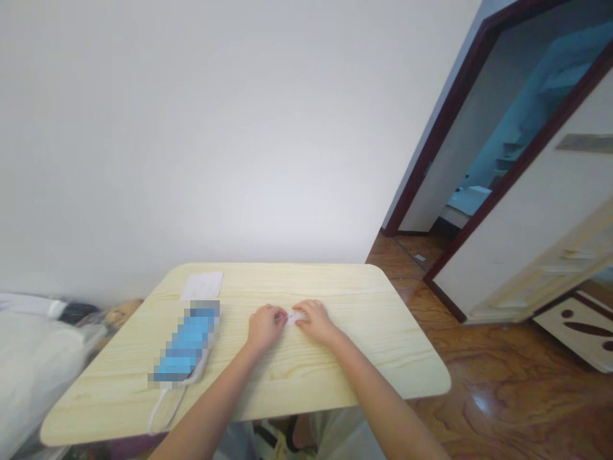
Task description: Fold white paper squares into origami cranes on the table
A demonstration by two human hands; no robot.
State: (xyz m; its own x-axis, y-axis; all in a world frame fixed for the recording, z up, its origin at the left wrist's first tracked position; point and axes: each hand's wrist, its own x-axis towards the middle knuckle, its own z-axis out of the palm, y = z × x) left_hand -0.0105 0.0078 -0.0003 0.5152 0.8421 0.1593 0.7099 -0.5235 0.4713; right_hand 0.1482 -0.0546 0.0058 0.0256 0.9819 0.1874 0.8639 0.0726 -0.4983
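Observation:
Both my hands are together over the middle of a light wooden table. Between them lies a small white piece, which looks like folded paper with faint marks; it is too small to make out fully. The fingers of my left hand are closed in a pinch at its left edge. My right hand grips its right side between thumb and fingers. The fingertips cover part of the piece, which is at or just above the tabletop.
A phone with a blurred screen lies at the left, a white cable running off the front edge. Behind it is a white sheet. A white wall stands behind the table, a doorway at the right.

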